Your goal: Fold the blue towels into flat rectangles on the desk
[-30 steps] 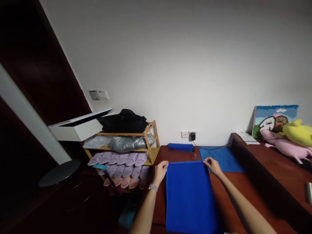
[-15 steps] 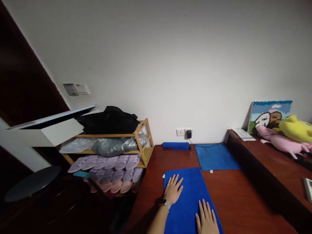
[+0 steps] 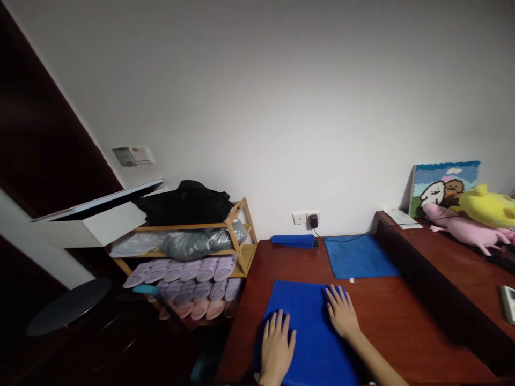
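Note:
A dark blue towel [image 3: 306,316] lies flat on the red-brown table [image 3: 386,327] right in front of me. My left hand [image 3: 277,347] rests palm down on the towel's near left part, fingers spread. My right hand [image 3: 341,313] lies flat on the towel's right side, fingers stretched toward the wall. Neither hand holds anything.
A second blue cloth [image 3: 357,256] lies spread near the wall, with a rolled blue towel [image 3: 293,240] beside it under a socket with a charger [image 3: 313,220]. A wooden rack of slippers [image 3: 193,273] stands at left. Plush toys [image 3: 475,217] sit on the raised ledge at right.
Both hands left the towel's far corners and pressed flat on it. Since half a second ago the left hand slid back toward me and the right hand slid forward along the towel.

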Demonstrator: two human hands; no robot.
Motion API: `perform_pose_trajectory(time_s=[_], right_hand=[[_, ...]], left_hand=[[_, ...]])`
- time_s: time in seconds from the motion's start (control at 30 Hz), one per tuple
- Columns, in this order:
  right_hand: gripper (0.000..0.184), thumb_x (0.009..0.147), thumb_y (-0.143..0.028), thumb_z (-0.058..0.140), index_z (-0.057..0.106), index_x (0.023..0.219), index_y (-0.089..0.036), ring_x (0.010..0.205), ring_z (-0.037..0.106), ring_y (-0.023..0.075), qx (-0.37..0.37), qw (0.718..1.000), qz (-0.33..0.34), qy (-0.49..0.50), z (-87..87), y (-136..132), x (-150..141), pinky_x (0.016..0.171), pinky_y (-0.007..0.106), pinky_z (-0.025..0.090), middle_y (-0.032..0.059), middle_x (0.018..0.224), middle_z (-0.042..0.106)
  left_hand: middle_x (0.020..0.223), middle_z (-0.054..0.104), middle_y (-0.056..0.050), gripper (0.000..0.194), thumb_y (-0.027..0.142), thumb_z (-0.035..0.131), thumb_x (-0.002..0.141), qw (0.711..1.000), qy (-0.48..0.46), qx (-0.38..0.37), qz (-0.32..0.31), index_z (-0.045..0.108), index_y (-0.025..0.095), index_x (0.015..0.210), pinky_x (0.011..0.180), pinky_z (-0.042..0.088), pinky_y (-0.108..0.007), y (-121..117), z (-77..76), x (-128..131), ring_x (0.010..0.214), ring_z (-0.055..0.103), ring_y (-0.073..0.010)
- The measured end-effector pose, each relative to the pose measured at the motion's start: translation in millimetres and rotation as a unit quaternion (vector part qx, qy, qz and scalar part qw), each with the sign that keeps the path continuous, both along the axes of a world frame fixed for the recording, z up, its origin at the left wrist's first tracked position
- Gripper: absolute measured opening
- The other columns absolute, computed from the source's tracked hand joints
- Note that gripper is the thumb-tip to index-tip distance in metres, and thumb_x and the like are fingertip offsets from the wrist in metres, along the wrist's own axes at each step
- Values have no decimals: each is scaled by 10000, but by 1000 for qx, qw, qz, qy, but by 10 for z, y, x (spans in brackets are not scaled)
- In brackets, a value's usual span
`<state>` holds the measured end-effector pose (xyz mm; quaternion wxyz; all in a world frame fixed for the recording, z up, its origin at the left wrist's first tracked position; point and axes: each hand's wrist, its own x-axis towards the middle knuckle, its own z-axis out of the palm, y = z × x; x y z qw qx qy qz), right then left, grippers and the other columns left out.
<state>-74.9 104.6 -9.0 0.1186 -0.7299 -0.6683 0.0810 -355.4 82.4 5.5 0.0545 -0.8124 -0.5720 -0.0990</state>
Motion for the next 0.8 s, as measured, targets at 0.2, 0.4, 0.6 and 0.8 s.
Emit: perform_pose_trajectory(time_s=[0.2, 0.4, 0.6, 0.8], right_hand=[[668, 1017, -558, 214, 229, 1619, -268, 1576, 85, 286, -30, 997, -69, -9, -352, -356, -79, 1275, 494, 109, -29, 1698, 158], [618, 1017, -504, 228, 295, 1603, -317, 1568, 162, 248, -49, 997, -52, 10, -108, -9, 42, 1267, 482, 120, -40, 1691, 217], [659, 1020, -428, 191, 206, 1625, -168, 1574, 124, 232, -62, 994, -83, 25, -16, 273, 89, 1269, 421, 94, 12, 1703, 161], [685, 1018, -440, 161, 194, 1619, -113, 1578, 94, 214, -46, 995, -79, 43, -131, 323, 143, 1276, 399, 47, 36, 1698, 167]], left_hand=[[1672, 320, 14, 550, 512, 356, 1038, 997, -26, -53, -58, 324, 410, 1577, 1235, 282, -557, 228, -121, 199, 1532, 305, -291], [1674, 290, -29, 578, 500, 372, 1023, 997, -26, -63, 28, 319, 369, 1583, 1245, 221, -612, 126, -288, 271, 1547, 244, -328], [1672, 289, -38, 605, 527, 361, 1015, 996, -15, -79, 28, 323, 340, 1590, 1246, 224, -623, 125, -285, 272, 1545, 238, -352], [1667, 306, -62, 580, 479, 322, 1035, 999, -10, -43, 1, 401, 269, 1570, 1249, 249, -598, 207, -285, 399, 1543, 257, -335]])
